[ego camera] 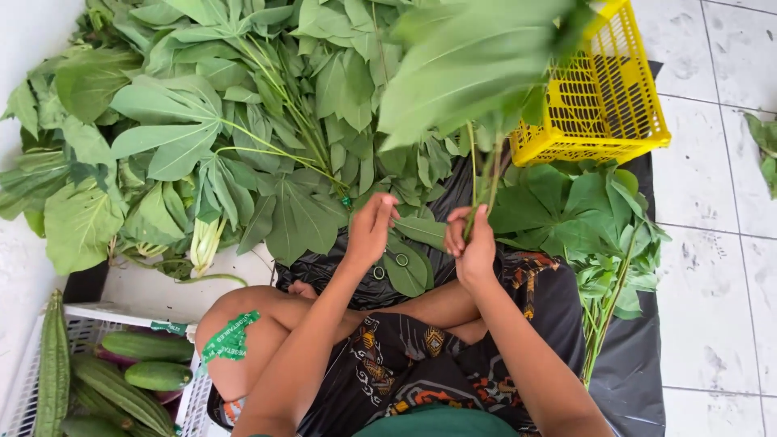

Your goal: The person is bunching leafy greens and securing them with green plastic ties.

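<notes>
Your right hand point(472, 243) clamps a leafy stem bunch point(484, 174) upright while your left hand point(371, 228), fingers loosely curled, holds nothing beside it.

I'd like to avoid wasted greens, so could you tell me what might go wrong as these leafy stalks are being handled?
The right hand pinches only a few thin stalks low down, while the big leaves sit high above; they might droop or snap. The left hand is off the stems, so nothing else steadies them. The yellow crate rests tilted beside the raised leaves; a sweep could perhaps nudge it.
</notes>
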